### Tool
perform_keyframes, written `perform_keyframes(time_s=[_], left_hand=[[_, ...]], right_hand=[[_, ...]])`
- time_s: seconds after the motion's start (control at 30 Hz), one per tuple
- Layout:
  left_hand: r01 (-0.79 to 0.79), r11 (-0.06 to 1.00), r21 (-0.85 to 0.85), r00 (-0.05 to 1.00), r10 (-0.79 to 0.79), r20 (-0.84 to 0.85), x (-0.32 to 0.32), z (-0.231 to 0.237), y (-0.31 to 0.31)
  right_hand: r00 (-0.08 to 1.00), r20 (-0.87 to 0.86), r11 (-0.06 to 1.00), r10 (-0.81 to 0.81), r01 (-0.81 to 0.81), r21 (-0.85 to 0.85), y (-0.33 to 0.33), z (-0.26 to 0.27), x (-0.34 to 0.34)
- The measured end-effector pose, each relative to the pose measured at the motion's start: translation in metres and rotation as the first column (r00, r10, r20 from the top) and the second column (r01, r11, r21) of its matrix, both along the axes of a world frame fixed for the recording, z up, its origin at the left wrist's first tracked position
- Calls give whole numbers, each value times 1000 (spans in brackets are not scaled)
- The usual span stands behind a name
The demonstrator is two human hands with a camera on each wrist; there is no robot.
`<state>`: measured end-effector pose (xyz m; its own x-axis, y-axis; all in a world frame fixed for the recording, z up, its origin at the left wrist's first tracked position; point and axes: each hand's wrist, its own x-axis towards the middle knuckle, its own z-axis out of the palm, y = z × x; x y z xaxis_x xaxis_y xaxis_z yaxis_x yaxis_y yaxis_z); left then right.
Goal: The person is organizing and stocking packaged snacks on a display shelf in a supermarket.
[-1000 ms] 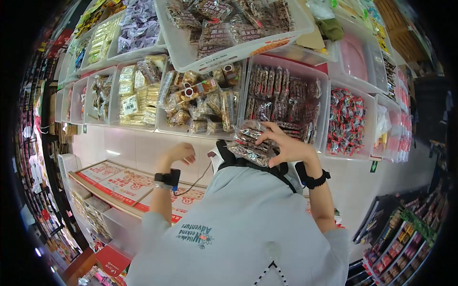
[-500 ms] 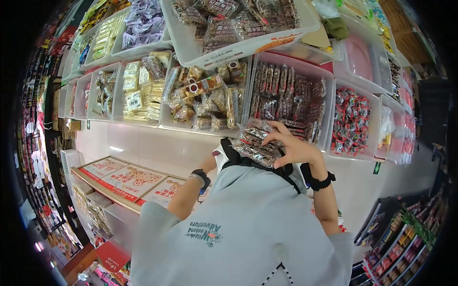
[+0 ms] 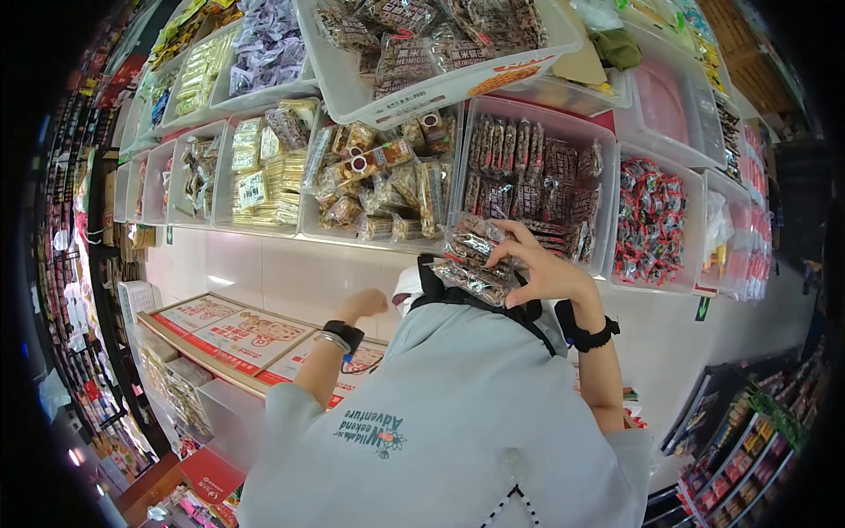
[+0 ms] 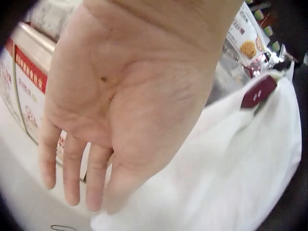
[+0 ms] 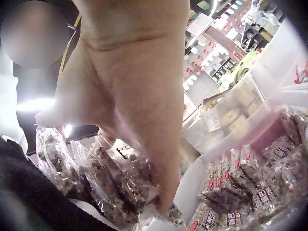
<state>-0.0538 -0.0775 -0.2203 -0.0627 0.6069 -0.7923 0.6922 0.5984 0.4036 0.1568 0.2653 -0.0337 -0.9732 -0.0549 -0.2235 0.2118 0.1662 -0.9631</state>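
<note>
My right hand (image 3: 556,271) grips several clear-wrapped dark rice cracker packets (image 3: 471,275), thumb on one side and fingers on the other. In the right wrist view the packets (image 5: 113,185) stand side by side under the palm. They are just in front of a clear bin (image 3: 608,198) of similar packets. My left hand (image 3: 364,304) is lower and to the left, holding nothing. Its palm and straight fingers (image 4: 73,168) show in the left wrist view, next to a white cloth-like bag (image 4: 226,163) with a dark red patch. Black straps (image 3: 429,280) lie around the bag's opening at my waist.
A larger bin (image 3: 370,114) of dark packets sits raised on top of the others. Left of the cracker bin are mixed snack bars (image 3: 378,167) and pale yellow packets (image 3: 264,180); red-wrapped sweets (image 3: 650,220) are on its right. Printed cartons (image 3: 255,330) stand low at left.
My left hand moved right until the white bag and shirt hid it, then came back partly into view. My right hand keeps its hold on the packets in nearly the same place.
</note>
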Motion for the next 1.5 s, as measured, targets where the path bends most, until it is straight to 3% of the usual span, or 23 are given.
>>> perform_keyframes(time_s=[0.03,0.1,0.17,0.23,0.3,0.33,0.4,0.5,0.6,0.7,0.77,0.9,0.97,1.1,1.17,1.2,1.23,1.3,1.33,1.37,1.43,1.47,1.5], left_hand=[[-10,997,83,999,7,34,-14,10,7],[-67,998,-11,985,68,156,-38,62,42],[-271,962,25,944,260,201,-44,117,77],[-104,942,320,988,134,-74,-33,182,119],[-154,810,566,988,128,84,-22,219,150],[-147,809,569,989,122,82,-15,223,160],[26,690,723,992,-105,65,-2,226,177],[179,714,677,974,-224,-21,13,215,185],[172,709,684,973,-229,-7,17,199,194],[181,672,718,972,-236,-24,17,187,201],[172,780,602,976,-220,6,19,188,202],[213,756,619,969,-244,-36,16,184,202],[194,757,624,974,-227,-29,15,179,201],[258,650,715,960,-254,-116,17,179,203],[175,781,600,971,-238,27,17,185,207],[178,778,603,969,-244,29,17,185,208],[141,759,636,971,-230,59,17,184,208],[106,737,667,970,-223,93,17,184,209],[115,735,668,972,-222,76,18,186,210],[123,734,668,974,-218,60,19,188,210],[147,694,705,974,-226,20,19,188,212],[173,651,739,974,-227,-28,19,189,213],[170,650,740,973,-228,-24,18,192,215]], right_hand=[[1000,4,1000,-6,6,19,1,2,-1],[1000,9,999,-20,19,41,1,3,0],[999,7,999,-52,52,2,1,3,-1],[998,-1,998,-58,58,6,-1,0,-3],[998,-11,998,-62,62,8,-2,-3,-3],[997,-18,997,-69,70,24,-2,-6,-3],[996,-25,995,-89,90,40,-2,-11,-2],[991,-23,991,-133,133,18,-3,-16,3],[986,26,985,-167,168,-38,-2,-18,6],[978,-77,981,-191,190,-32,-4,-37,6],[953,-137,963,-268,266,-39,-7,-46,1],[912,-196,928,-361,373,24,-8,-54,-11],[868,37,866,-495,496,-61,-8,-54,-14],[766,13,765,-643,641,52,4,-55,-12],[604,-206,589,-770,797,136,12,-66,-5],[534,-339,520,-775,843,139,16,-65,-8],[529,-338,513,-778,847,143,18,-60,-3],[444,-62,448,-894,887,-113,20,-43,8],[431,-78,432,-899,902,-6,26,-60,17],[428,-76,429,-901,903,-1,34,-75,26],[448,-140,424,-883,889,173,42,-71,27],[394,-90,395,-915,919,9,43,-67,30],[394,-88,394,-915,919,12,46,-59,32]])
